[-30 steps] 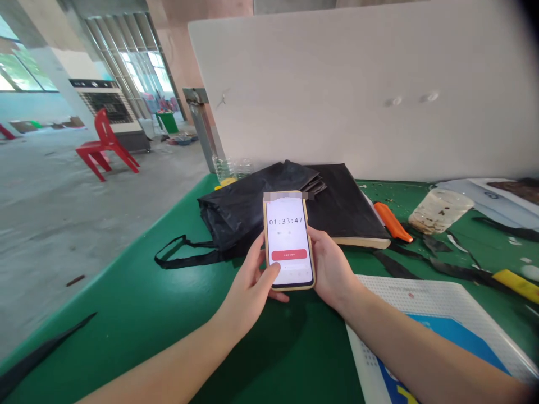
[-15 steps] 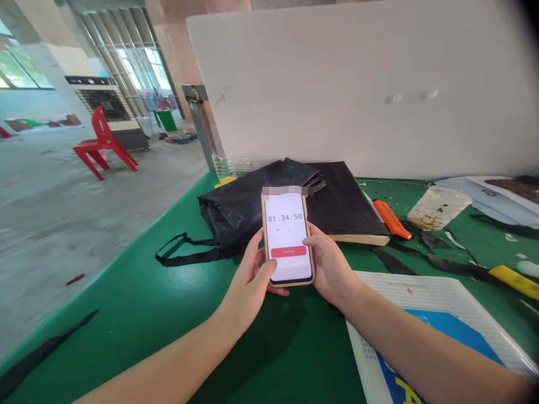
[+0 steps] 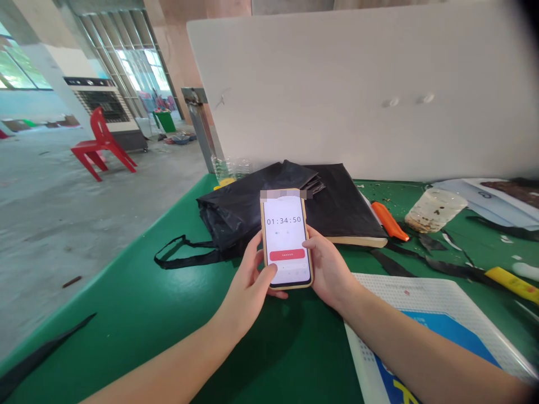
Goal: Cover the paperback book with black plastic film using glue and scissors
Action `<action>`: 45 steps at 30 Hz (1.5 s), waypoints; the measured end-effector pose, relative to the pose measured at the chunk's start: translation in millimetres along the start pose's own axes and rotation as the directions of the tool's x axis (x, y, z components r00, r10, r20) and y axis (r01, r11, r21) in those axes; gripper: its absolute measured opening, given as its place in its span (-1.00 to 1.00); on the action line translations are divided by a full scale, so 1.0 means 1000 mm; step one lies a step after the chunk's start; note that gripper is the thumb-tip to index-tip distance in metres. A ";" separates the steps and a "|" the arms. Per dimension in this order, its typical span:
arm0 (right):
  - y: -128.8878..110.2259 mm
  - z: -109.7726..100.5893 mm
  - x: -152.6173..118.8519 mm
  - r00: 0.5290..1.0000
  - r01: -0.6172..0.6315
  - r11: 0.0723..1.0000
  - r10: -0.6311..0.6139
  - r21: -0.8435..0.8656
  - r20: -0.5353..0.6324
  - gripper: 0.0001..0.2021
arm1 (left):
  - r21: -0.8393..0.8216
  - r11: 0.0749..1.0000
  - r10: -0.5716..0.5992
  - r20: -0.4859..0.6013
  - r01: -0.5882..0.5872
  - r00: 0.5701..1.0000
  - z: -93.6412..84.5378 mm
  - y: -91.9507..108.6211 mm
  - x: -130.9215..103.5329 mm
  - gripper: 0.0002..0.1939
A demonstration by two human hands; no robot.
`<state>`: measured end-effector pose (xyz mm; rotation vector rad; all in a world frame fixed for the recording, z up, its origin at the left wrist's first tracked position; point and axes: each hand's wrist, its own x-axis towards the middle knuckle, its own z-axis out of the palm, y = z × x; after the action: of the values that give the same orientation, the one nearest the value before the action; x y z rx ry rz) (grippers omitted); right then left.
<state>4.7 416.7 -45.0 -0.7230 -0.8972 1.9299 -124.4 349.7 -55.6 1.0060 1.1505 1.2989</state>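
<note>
A smartphone [image 3: 286,238] in a yellowish case is held upright in the middle of the view, its lit white screen reading 01:34:50 above a red bar. My left hand [image 3: 252,278] is closed round its lower left side, with the thumb over the screen's bottom corner and fingertips showing underneath. On the right edge, my right hand [image 3: 326,261] grips the phone too, its thumb lying near the red bar; its other fingers are hidden behind. Just beyond the phone lie a folded black bag [image 3: 240,207] with a loop handle and a black-covered book-like item [image 3: 349,207].
The green table [image 3: 168,314] carries an orange-handled cutter [image 3: 389,220], a dirty plastic cup [image 3: 435,210], a yellow-handled tool [image 3: 511,282] and black strips. A white-and-blue printed package [image 3: 446,331] lies under my right forearm. A white board [image 3: 320,84] stands behind. On the floor is a red chair [image 3: 101,143].
Both hands still hold the phone in nearly the same place. The whole view has shifted very slightly, and the screen reads the same.
</note>
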 end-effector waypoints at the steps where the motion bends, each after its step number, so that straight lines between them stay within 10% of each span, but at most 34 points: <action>1: 0.000 0.000 0.000 1.000 -0.002 1.000 0.002 0.003 -0.002 -0.53 | 0.000 1.000 0.002 0.003 -0.002 1.000 0.000 0.000 0.000 -0.39; 22: 0.006 0.000 0.002 1.000 0.006 1.000 -0.006 0.011 0.021 -0.64 | -0.004 1.000 0.006 -0.033 -0.006 0.999 0.000 0.001 0.000 -0.43; 35: 0.019 -0.003 -0.002 0.962 0.252 0.955 -0.229 -0.158 0.149 -0.60 | 0.069 0.993 0.108 -0.121 -0.100 0.987 -0.001 0.000 -0.007 -0.46; 45: -0.010 -0.003 -0.052 0.966 0.255 0.802 -0.184 -0.540 0.182 -0.45 | 0.047 0.991 -0.105 -0.267 0.121 0.958 -0.049 0.016 -0.081 -0.53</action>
<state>35.1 375.8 -31.3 -0.7939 -1.5926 1.5123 -169.8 266.1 -43.5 0.8143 1.4390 1.3396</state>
